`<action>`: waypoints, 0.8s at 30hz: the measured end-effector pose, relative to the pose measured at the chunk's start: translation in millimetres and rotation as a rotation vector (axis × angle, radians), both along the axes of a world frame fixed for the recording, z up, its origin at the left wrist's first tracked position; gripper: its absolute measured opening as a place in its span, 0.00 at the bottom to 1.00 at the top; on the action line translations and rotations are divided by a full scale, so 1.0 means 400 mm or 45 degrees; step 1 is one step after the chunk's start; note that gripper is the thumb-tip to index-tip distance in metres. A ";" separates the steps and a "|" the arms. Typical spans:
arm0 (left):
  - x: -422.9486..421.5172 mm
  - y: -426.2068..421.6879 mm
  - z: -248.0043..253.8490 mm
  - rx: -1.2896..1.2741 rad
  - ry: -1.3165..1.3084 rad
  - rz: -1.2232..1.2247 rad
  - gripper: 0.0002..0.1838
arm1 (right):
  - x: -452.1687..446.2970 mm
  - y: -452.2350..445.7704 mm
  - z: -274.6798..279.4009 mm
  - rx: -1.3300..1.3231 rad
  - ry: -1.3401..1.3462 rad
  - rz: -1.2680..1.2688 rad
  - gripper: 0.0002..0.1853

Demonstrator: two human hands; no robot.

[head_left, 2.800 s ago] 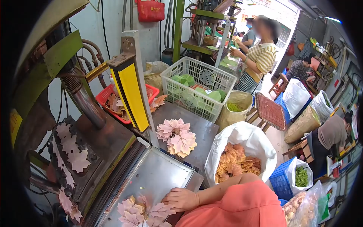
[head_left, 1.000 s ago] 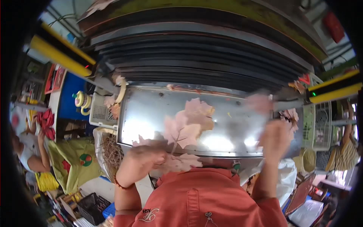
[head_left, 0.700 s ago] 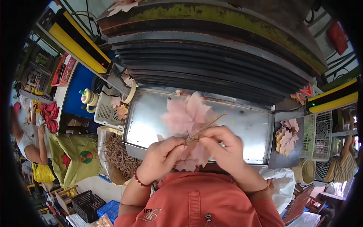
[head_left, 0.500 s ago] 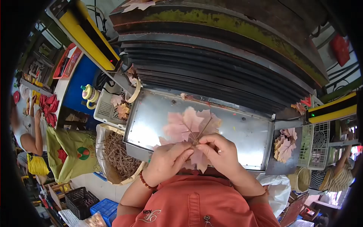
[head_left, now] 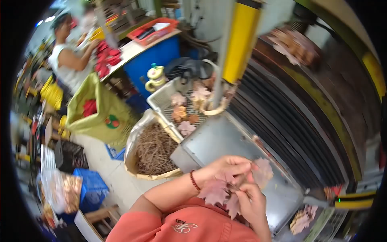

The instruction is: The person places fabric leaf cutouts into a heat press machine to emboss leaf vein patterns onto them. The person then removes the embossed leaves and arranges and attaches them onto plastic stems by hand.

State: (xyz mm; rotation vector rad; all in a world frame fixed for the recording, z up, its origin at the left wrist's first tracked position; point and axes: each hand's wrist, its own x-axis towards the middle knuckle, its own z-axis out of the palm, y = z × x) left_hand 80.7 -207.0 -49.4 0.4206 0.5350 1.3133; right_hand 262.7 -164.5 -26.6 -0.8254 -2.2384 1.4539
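Pinkish maple leaves are in both hands, above the metal tray (head_left: 282, 201) and close to my chest. My left hand (head_left: 229, 167), with a beaded bracelet at the wrist, pinches near a pale leaf (head_left: 263, 172) that sticks out beyond its fingertips. Below it, my right hand (head_left: 252, 197) has thumb and fingers closed on the thin stems of the mauve maple leaves (head_left: 213, 191). Those leaves hang between the hands and partly cover the red shirt. Exactly which stem each finger holds is hard to make out.
Left of the tray stand a sack of brown stems (head_left: 155, 149) and a white basket (head_left: 167, 99) with leaves. A green bag (head_left: 96, 117) is farther left, near another person (head_left: 74, 60). A yellow post (head_left: 242, 44) and dark ribbed machine (head_left: 290, 105) rise beyond. More leaves (head_left: 304, 220) lie right.
The view has swung left, bringing the basket, sack and other person nearer the middle. My hands have moved apart slightly, and the leaves, fanned out upward before, now hang lower between them.
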 end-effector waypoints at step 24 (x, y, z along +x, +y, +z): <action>-0.432 -0.390 -0.465 -0.843 2.621 0.563 0.19 | 0.288 0.037 -0.037 0.305 0.184 -0.259 0.05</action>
